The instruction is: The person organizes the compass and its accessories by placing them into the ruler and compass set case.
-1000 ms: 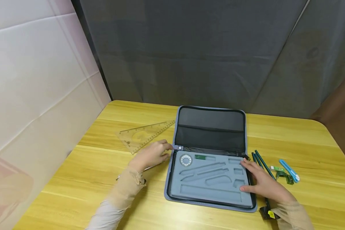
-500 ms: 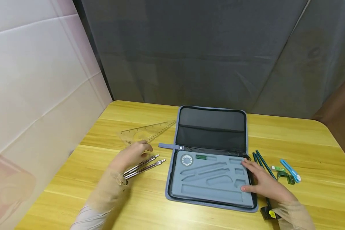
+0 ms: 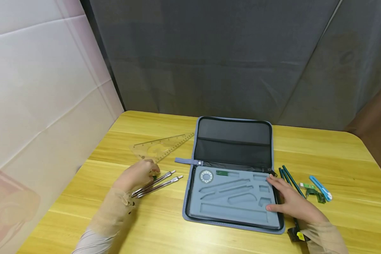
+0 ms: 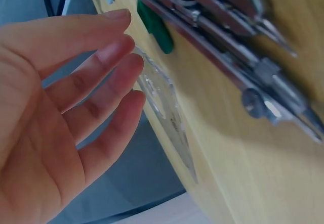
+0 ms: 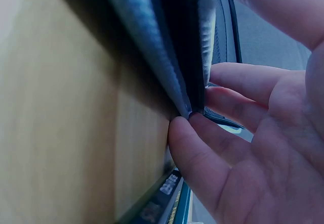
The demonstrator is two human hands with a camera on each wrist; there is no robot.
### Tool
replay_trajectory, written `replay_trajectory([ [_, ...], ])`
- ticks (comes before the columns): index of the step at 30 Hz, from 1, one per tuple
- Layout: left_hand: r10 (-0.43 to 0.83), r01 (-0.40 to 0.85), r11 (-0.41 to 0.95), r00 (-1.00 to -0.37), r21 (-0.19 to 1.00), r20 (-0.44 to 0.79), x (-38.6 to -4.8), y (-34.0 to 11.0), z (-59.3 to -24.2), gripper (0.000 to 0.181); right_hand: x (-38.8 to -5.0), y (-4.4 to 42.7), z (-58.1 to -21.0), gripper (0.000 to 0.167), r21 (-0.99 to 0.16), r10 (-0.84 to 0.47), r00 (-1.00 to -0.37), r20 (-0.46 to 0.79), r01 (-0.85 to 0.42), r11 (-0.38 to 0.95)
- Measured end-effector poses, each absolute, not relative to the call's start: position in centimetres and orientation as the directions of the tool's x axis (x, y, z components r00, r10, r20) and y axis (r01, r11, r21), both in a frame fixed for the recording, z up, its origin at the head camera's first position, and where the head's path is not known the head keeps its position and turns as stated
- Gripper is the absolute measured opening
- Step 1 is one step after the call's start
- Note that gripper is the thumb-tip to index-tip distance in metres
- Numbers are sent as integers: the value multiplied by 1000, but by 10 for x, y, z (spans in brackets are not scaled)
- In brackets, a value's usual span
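Note:
My left hand (image 3: 135, 175) hovers low over the table's left side, fingers loosely bent and apart, with nothing between them in the left wrist view. Near its fingertips lies a small green piece (image 4: 155, 26), partly hidden in the head view. Beside it are silver metal compasses (image 3: 160, 186). A clear set square (image 3: 165, 144) lies just beyond. My right hand (image 3: 293, 204) rests along the right edge of an unzipped blue-grey case (image 3: 185, 208), its fingers against the rim. The grey foam insert (image 3: 222, 218) bears a round dial-like disc (image 3: 206, 176) and a green piece (image 3: 222, 173).
Right of the case lie dark green pencils (image 3: 292, 180), a blue-and-white cutter (image 3: 320, 188), a green-and-white block (image 3: 306, 186) and a dark green clear piece (image 3: 314, 194). A black object with a yellow label (image 3: 294, 234) is near my right wrist. A strap (image 3: 185, 161) juts left.
My left hand has let go of the case's strap and moved left and nearer, past the compasses, which were mostly hidden before. The right hand has stayed on the case edge.

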State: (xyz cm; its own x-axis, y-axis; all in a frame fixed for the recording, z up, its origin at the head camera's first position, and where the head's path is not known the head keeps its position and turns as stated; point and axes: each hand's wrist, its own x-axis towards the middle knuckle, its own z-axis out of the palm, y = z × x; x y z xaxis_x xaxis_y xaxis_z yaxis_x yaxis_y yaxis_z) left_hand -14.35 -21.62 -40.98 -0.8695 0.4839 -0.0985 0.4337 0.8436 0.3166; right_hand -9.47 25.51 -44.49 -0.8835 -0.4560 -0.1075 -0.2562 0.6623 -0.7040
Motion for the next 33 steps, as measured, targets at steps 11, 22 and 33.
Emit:
replay_trajectory([
  [11, 498, 428, 827, -858, 365, -124, -149, -220, -417, 28, -96, 255, -446, 86, -713, -460, -881, -112, -251, 655],
  [22, 494, 429, 835, -860, 345, -125, -150, -218, -421, 19, -96, 255, -448, 86, -700, -459, -883, -100, -265, 663],
  [33, 465, 408, 839, -881, 361, -85, -152, -214, -425, 19, -96, 256, -446, 87, -695, -452, -884, -121, -250, 674],
])
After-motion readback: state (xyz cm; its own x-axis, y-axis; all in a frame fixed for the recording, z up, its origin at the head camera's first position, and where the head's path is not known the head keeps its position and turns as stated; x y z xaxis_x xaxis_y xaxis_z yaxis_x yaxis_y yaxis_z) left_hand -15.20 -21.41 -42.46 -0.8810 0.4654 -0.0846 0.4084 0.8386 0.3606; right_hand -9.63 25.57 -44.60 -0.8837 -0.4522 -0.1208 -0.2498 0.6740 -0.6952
